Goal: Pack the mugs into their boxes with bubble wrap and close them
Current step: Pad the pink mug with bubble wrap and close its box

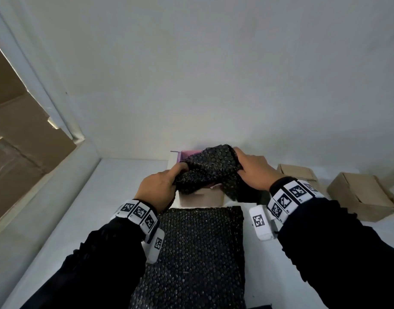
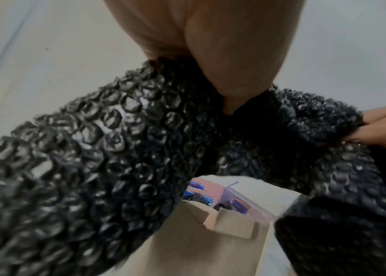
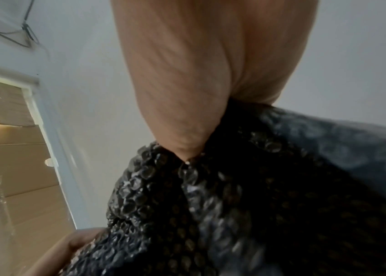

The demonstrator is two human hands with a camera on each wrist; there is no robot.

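A sheet of black bubble wrap (image 1: pixel 208 172) is held bunched above an open cardboard box (image 1: pixel 200 198) at the table's middle. My left hand (image 1: pixel 162 184) grips its left side and my right hand (image 1: pixel 250 169) grips its right side. In the left wrist view the bubble wrap (image 2: pixel 107 158) arches over the box (image 2: pixel 211 248), and a pink mug with blue print (image 2: pixel 211 192) shows inside. The right wrist view shows the right hand (image 3: pixel 201 93) pinching the wrap (image 3: pixel 234 214). The box's pink-lined lid (image 1: pixel 189 155) stands up behind.
A stack of black bubble wrap sheets (image 1: pixel 196 253) lies on the white table (image 1: pixel 106 192) in front of the box. Two closed cardboard boxes (image 1: pixel 361 197) (image 1: pixel 297 173) sit at the right. Large cartons (image 1: pixel 19 130) stand beyond the left wall edge.
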